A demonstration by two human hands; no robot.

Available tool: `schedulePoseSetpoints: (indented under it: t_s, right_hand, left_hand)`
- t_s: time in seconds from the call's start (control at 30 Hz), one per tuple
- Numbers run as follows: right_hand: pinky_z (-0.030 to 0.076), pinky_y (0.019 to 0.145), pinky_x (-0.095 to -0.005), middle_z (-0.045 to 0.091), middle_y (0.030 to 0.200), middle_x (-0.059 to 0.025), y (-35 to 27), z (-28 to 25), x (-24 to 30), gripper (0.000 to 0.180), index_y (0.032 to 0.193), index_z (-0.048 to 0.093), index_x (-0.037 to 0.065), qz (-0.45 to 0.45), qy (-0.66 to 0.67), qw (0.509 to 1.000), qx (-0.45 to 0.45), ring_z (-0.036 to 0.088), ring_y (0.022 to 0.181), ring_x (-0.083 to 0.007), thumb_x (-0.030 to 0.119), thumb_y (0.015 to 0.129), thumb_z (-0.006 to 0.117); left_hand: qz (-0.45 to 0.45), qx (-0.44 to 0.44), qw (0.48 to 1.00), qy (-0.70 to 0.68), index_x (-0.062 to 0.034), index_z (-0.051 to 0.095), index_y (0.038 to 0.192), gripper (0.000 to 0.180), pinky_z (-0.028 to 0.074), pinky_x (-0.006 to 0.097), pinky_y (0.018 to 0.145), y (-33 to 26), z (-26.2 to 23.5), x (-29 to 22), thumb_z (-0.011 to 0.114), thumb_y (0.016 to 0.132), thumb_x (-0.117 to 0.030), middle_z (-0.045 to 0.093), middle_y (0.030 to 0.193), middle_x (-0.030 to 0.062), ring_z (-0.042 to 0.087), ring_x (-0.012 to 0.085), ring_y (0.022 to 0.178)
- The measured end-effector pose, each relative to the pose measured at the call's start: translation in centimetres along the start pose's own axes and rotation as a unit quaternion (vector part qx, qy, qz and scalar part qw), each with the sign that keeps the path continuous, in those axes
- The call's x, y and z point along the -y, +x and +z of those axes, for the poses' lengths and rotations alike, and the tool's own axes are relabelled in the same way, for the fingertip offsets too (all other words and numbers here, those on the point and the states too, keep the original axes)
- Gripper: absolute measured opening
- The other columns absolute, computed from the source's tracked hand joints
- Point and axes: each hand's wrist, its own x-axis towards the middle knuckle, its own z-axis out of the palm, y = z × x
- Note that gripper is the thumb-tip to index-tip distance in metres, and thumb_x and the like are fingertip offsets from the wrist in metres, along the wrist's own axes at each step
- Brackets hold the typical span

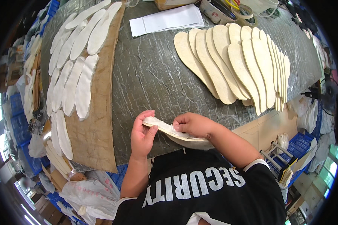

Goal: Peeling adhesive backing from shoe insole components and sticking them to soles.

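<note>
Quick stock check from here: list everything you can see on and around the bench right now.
insole in hand: one, cream with white fluffy layer, held at the near table edge
tan insoles: a fanned stack, count unclear, right of the table
white insoles: many, overlapping rows, on the brown board
brown board: one, left side of the table
table: one, grey wrinkled cover
white papers: a small stack, far edge
tray of tools and tape: one, far edge
blue crates: several, on the floor, right and left
left hand: grips the insole's toe end
right hand: pinches the white layer
</note>
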Motion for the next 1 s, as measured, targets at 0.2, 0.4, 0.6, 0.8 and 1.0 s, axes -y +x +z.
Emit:
schedulePoseSetpoints:
  t_s: [0.2,0.4,0.6,0.8,1.0]
  right_hand:
    - [0.039,0.059,-0.0242,0.057,0.072,0.0013,0.4,1.0,-1.7,0.018,0.086,0.065,0.001,0.049,0.216,0.975,-0.020,0.048,0.067,-0.0059,0.018,0.091,0.061]
    - [0.041,0.059,-0.0229,0.056,0.073,0.0015,0.8,1.4,-1.8,0.014,0.087,0.064,0.004,0.030,0.317,0.946,-0.065,0.048,0.065,-0.0067,0.016,0.092,0.060]
    - [0.041,0.059,-0.0218,0.055,0.074,0.0017,1.3,1.7,-2.7,0.011,0.088,0.062,0.007,0.023,0.392,0.918,-0.047,0.049,0.066,-0.0073,0.015,0.093,0.059]
    - [0.043,0.062,-0.0228,0.055,0.075,0.0008,1.0,1.4,-2.6,0.015,0.086,0.062,0.006,-0.001,0.380,0.925,-0.023,0.049,0.067,-0.0076,0.018,0.095,0.056]
    - [0.045,0.066,-0.0241,0.057,0.078,0.0005,-0.4,1.3,-2.2,0.021,0.088,0.062,0.005,0.006,0.330,0.936,-0.120,0.052,0.072,-0.0082,0.023,0.096,0.056]
  left_hand:
    - [0.017,-0.036,0.999,0.031,0.0027,0.035,0.136,0.058,0.035,0.036,0.105,0.3,1.3,0.2,0.064,0.087,-0.008,0.042,0.137,0.0147,0.042,0.0222,0.126]
    - [-0.020,-0.025,0.999,-0.002,-0.0006,0.002,0.147,0.105,0.036,0.045,0.106,-1.1,3.1,1.9,0.078,0.076,-0.012,0.016,0.150,0.0209,0.036,0.0319,0.130]
    - [-0.096,0.023,0.994,-0.045,0.0030,0.024,0.143,0.079,0.044,0.036,0.099,-0.4,3.4,1.5,0.071,0.080,-0.005,0.045,0.133,0.0162,0.049,0.0227,0.118]
    - [-0.106,0.025,0.993,-0.055,0.0042,0.031,0.140,0.072,0.045,0.035,0.097,-0.3,3.9,1.2,0.071,0.081,-0.004,0.049,0.128,0.0141,0.050,0.0217,0.117]
    - [-0.095,-0.007,0.985,-0.142,0.0047,0.035,0.138,0.070,0.039,0.036,0.103,0.0,2.6,2.5,0.072,0.079,-0.004,0.049,0.130,0.0125,0.049,0.0219,0.118]
